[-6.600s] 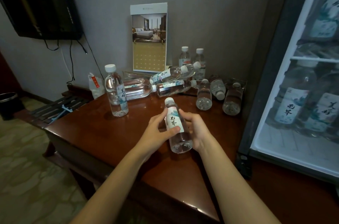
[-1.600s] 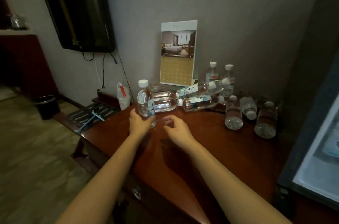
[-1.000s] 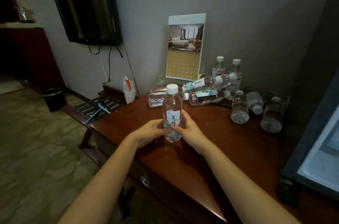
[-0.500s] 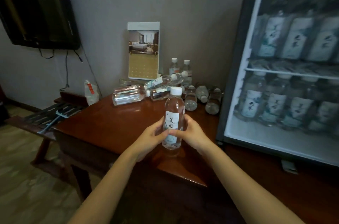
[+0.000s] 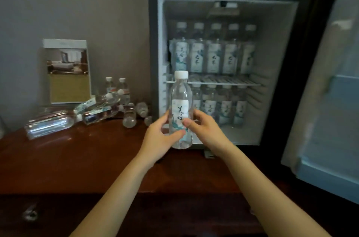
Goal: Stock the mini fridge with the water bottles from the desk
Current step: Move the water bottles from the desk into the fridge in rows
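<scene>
Swung rightward off the desk (image 5: 87, 159) since a moment ago, now raised before the open mini fridge (image 5: 154, 42) at 12 o'clock. Water bottle (image 5: 180, 104) upright, label forward, likely to match the stocked rows. Clasped low on both sides by left hand (image 5: 161, 135) and right hand (image 5: 206, 130). Spare bottles (image 5: 97, 112) heaped at 10 o'clock.

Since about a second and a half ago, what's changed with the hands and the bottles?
The left hand, which then gripped the standing bottle alone, and the right hand, then empty, now both hold that water bottle. It has been carried right from the desk to the front of the open mini fridge, still upright. The lying bottles, the upright pair by the wall and the display card stayed put.
</scene>
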`<action>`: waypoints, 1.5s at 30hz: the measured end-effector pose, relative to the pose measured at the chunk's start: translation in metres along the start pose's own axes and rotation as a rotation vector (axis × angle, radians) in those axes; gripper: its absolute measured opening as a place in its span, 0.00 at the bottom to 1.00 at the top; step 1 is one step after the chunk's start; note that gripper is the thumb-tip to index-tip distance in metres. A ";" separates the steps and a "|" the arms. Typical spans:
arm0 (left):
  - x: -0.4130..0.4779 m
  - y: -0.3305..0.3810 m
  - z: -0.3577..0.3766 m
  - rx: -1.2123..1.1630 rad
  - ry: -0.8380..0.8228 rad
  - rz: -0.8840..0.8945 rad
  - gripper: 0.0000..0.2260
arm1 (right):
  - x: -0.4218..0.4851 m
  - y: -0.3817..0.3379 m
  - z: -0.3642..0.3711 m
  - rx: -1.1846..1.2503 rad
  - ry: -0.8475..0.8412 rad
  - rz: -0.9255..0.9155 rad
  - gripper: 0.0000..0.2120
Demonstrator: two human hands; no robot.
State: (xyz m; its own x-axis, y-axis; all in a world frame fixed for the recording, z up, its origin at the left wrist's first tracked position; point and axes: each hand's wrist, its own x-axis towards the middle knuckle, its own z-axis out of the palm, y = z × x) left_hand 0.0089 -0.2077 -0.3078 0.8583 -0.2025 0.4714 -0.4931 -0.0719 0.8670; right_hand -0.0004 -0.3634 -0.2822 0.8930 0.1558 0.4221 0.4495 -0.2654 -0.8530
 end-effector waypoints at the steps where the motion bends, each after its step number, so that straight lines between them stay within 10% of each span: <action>1: 0.002 0.008 0.013 -0.023 -0.011 0.026 0.26 | -0.007 -0.007 -0.014 -0.027 0.037 -0.015 0.07; 24: 0.029 0.247 0.243 -0.231 -0.216 0.670 0.31 | -0.136 -0.188 -0.239 -0.205 0.628 -0.520 0.17; 45: 0.060 0.241 0.297 0.248 0.042 0.748 0.19 | -0.124 -0.132 -0.301 -0.183 0.829 -0.299 0.13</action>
State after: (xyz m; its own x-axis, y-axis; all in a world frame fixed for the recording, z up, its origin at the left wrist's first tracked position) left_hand -0.1004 -0.5276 -0.1184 0.2884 -0.2464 0.9253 -0.9547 -0.1475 0.2583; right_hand -0.1641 -0.6341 -0.1294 0.4349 -0.4746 0.7652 0.5987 -0.4824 -0.6395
